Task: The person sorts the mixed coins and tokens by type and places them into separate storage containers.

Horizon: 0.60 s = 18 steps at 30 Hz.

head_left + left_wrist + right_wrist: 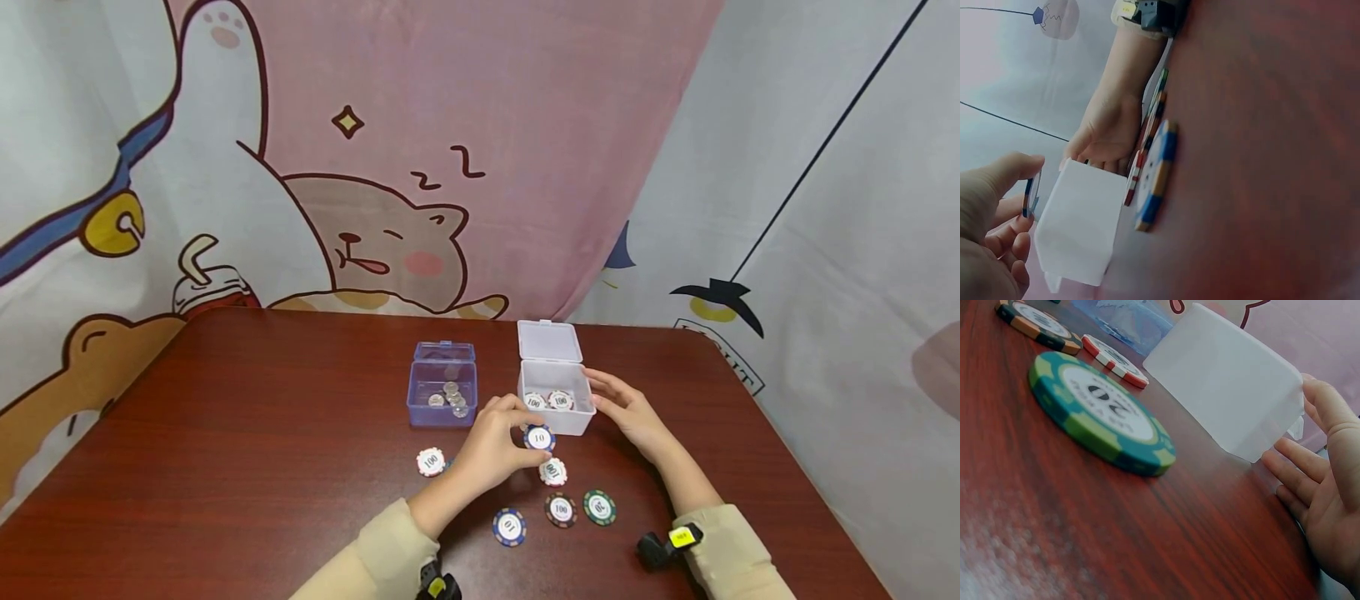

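My left hand [491,440] pinches a blue-edged poker chip [539,438] marked 10 between thumb and fingers. It is held just in front of an open white plastic box [570,423]. Two chips marked 100 [560,401] show inside that box. Against the box's right side, my right hand [628,410] touches the wall with extended fingers and thumb. The left wrist view shows the held chip [1031,195] edge-on beside the box [1082,219]. In the right wrist view, a thumb [1329,400] touches the box's upper corner.
Left of the white box stands an open blue translucent box [442,417] with several silver coins [452,397]. Chips on the table include red-and-white [553,472], brown [561,509], green [599,507], blue [509,527] and white-edged [431,462] ones. A printed curtain [525,167] hangs behind.
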Each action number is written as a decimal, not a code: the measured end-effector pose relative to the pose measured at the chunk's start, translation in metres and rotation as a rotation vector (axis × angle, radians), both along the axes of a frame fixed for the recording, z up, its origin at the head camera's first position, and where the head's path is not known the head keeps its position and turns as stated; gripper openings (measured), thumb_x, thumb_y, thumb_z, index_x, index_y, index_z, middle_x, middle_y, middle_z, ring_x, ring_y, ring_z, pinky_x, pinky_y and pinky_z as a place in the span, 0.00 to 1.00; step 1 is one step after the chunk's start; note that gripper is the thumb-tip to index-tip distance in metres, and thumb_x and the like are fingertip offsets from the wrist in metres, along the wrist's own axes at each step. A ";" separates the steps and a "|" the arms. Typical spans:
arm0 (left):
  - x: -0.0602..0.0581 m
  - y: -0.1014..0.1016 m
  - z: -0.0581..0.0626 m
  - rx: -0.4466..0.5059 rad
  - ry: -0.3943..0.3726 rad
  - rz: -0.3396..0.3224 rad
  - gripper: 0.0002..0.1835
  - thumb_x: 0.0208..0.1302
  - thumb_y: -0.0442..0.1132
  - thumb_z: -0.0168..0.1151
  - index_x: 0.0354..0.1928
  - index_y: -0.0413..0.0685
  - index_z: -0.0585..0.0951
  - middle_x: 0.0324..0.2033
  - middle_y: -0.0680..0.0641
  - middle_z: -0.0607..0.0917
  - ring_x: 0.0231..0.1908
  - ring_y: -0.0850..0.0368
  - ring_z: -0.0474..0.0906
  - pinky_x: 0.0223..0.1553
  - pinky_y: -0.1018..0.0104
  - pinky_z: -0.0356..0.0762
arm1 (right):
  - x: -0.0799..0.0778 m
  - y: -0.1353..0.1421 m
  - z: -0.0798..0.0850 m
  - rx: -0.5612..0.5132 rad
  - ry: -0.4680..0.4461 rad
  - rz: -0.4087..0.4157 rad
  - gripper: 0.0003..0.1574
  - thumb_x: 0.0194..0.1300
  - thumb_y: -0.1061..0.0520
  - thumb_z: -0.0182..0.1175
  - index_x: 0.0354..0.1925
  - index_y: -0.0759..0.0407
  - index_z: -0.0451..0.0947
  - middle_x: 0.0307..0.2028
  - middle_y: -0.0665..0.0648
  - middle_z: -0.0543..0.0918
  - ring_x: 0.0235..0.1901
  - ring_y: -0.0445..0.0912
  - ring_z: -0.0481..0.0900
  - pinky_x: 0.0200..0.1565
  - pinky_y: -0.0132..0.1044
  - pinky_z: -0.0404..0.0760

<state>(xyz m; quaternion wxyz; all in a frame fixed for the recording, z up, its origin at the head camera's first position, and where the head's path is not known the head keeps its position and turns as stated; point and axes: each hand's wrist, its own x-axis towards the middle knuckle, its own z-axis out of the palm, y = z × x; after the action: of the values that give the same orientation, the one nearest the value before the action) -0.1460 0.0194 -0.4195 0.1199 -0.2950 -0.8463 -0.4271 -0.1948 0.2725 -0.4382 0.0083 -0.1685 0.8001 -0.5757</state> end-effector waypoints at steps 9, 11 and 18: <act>-0.012 0.005 0.009 0.013 0.015 0.030 0.21 0.37 0.45 0.75 0.38 0.48 0.84 0.32 0.57 0.76 0.35 0.63 0.67 0.34 0.73 0.65 | 0.000 -0.001 -0.001 -0.020 0.007 0.010 0.28 0.64 0.64 0.52 0.61 0.65 0.62 0.56 0.70 0.67 0.54 0.62 0.65 0.45 0.27 0.70; -0.015 0.007 0.010 0.018 0.014 0.044 0.21 0.37 0.44 0.75 0.38 0.47 0.84 0.32 0.56 0.77 0.35 0.63 0.67 0.34 0.73 0.65 | 0.000 -0.001 0.000 -0.020 0.005 0.010 0.28 0.64 0.64 0.52 0.61 0.65 0.61 0.56 0.70 0.67 0.54 0.62 0.65 0.45 0.27 0.70; -0.030 0.013 0.016 0.005 0.011 0.082 0.22 0.37 0.45 0.75 0.38 0.46 0.84 0.33 0.56 0.77 0.35 0.61 0.67 0.36 0.71 0.65 | 0.000 0.000 -0.001 -0.017 -0.001 0.009 0.28 0.64 0.63 0.52 0.61 0.65 0.62 0.56 0.70 0.67 0.54 0.62 0.65 0.45 0.27 0.70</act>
<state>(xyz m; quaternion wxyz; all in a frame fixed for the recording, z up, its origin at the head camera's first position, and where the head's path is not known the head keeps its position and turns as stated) -0.1756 0.0321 -0.4038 0.1427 -0.2622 -0.8560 -0.4222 -0.1944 0.2722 -0.4388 0.0097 -0.1718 0.7943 -0.5826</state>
